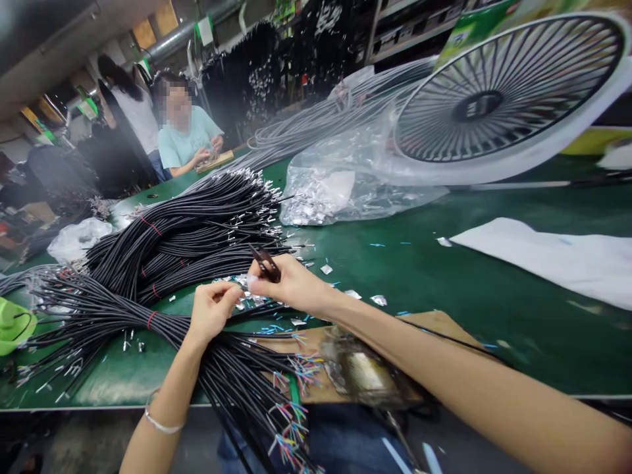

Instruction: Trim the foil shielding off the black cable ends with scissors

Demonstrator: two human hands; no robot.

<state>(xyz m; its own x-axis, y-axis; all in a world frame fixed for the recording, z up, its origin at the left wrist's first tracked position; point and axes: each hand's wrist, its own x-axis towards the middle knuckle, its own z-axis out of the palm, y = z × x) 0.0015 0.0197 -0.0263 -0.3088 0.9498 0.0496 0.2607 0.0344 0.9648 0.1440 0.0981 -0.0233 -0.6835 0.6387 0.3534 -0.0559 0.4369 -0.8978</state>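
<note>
Cable bundles [197, 210] left, fan [478, 105] right

On the table [419, 263], the near bundle [165, 324] lies before the others and passes under the left wrist, ends over the front edge. Right of it, the left hand [214, 309] is just beside the right hand [293, 283], which has a tool [265, 263] in it. Behind them a plastic bag [340, 184] sits between bundles and fan; long cables [320, 122] stretch behind it. A sheet [553, 257] lies before the fan. Beneath the right forearm is a board [439, 322], bearing perhaps a small device [365, 368], blurred. A seated person [185, 141] is behind the bundles.
</note>
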